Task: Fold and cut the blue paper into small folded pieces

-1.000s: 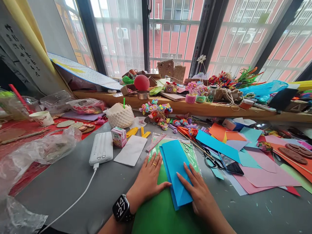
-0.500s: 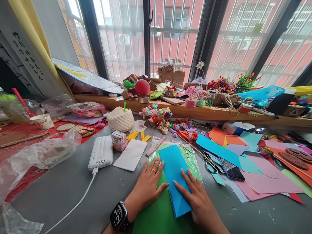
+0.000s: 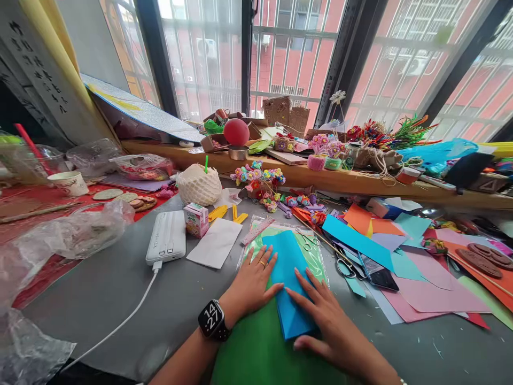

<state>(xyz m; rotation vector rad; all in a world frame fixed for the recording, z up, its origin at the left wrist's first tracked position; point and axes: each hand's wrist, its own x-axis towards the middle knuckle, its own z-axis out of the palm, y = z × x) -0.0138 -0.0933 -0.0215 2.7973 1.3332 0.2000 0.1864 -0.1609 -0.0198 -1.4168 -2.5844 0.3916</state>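
Observation:
A folded strip of blue paper (image 3: 285, 255) lies lengthwise before me on a green sheet (image 3: 252, 353). My left hand (image 3: 254, 280) rests flat with fingers spread, its fingertips on the left edge of the blue paper. On the right side, my right hand (image 3: 320, 310) lies open, fingers on the paper and thumb near its lower end. Under the far part of the paper is a clear plastic sleeve (image 3: 320, 264) with green in it. A pink patterned ruler (image 3: 258, 231) and small scissors (image 3: 308, 243) lie at the sleeve's top.
Left are a white power bank (image 3: 166, 235) with its cable, a small pink carton (image 3: 196, 220) and a white paper (image 3: 216, 243). At right lie larger scissors (image 3: 345, 267), a phone (image 3: 379, 275) and scattered coloured papers (image 3: 433, 291). Behind, crochet flowers (image 3: 260, 182) stand below a crowded ledge.
Both hands have shifted slightly on the blue paper. My right thumb has moved down away from the fingers, near the paper's lower end. The view has moved a little.

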